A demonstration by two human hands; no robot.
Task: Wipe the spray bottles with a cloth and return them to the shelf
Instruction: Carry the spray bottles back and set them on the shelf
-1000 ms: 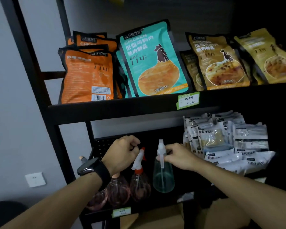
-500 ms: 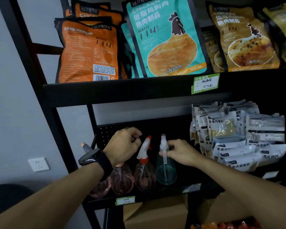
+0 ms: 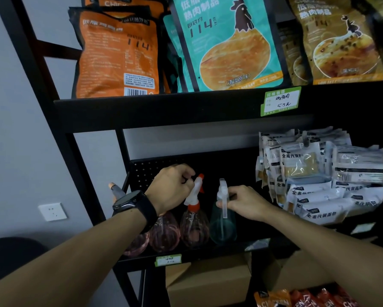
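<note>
Bulbous translucent spray bottles (image 3: 195, 227), ribbed plastic

Both hands (image 3: 171, 187) (image 3: 244, 202) on spray bottle heads, pink bottle (image 3: 193, 227) beside teal bottle (image 3: 222, 227) on black shelf (image 3: 186, 255)

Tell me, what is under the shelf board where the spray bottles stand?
Under the shelf board sits a brown cardboard box, and at lower right are orange-red snack packs. The right forearm covers the space between them, so anything there cannot be seen.

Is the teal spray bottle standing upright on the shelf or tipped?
Upright: the teal spray bottle stands on the shelf, nozzle up, right hand at its neck.
</note>
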